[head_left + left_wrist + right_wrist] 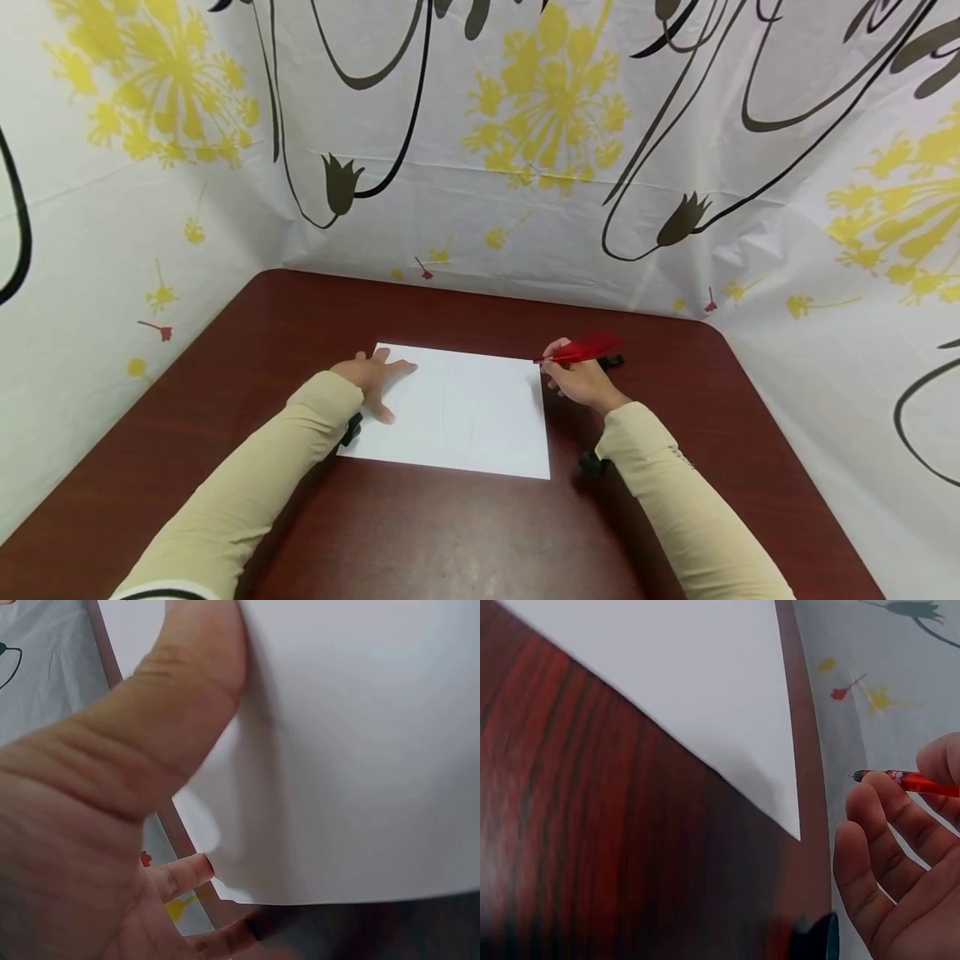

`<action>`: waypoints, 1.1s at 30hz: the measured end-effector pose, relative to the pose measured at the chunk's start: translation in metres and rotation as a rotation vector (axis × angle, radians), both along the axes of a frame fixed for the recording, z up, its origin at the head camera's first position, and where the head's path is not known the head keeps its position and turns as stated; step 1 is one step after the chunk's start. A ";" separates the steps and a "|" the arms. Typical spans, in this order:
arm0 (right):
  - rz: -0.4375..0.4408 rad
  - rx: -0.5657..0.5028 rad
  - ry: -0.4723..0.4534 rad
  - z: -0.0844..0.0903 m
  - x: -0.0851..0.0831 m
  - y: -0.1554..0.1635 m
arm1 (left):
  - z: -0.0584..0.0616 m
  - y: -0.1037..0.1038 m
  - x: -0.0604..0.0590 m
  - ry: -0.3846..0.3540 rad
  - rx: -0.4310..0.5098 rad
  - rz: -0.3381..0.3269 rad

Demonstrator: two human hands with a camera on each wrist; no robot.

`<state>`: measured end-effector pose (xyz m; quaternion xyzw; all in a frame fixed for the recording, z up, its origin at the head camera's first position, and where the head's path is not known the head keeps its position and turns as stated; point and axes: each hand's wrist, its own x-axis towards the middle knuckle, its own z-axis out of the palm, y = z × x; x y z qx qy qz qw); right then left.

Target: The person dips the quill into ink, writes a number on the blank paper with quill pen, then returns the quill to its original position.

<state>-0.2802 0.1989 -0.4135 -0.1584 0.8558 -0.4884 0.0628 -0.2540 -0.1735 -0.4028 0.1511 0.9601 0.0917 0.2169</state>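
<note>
A white sheet of paper (487, 417) lies flat on the table, with faint thin lines near its middle. My left hand (373, 379) rests on its left edge with the fingers spread. In the left wrist view the thumb (187, 675) lies over the paper (360, 772), and other fingers reach its edge. At the sheet's upper right corner, my right hand (581, 383) pinches a red pen with a feather top (591, 346). The right wrist view shows the dark tip of the pen (915, 781) beyond the fingertips, apart from the paper.
The dark reddish-brown table (420, 533) extends around the sheet, its far edge meeting a white patterned cloth (450, 192) that hangs behind and at both sides. Black wrist gear (592, 464) sits by the right cuff, and more (351, 429) by the left.
</note>
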 end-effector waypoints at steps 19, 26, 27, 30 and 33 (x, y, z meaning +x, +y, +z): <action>0.000 0.044 0.207 0.004 -0.006 0.045 | 0.001 0.000 0.002 -0.013 0.010 0.000; -0.022 0.182 0.365 -0.004 -0.007 0.062 | -0.002 0.000 0.006 -0.015 0.012 0.008; -0.030 0.210 0.420 -0.004 -0.008 0.065 | -0.001 0.000 0.005 -0.016 0.009 0.010; -0.052 0.265 0.561 -0.004 -0.010 0.072 | -0.001 0.001 0.002 -0.012 0.002 0.006; -0.067 0.278 0.686 -0.007 -0.013 0.079 | -0.001 0.001 0.001 -0.017 -0.007 0.008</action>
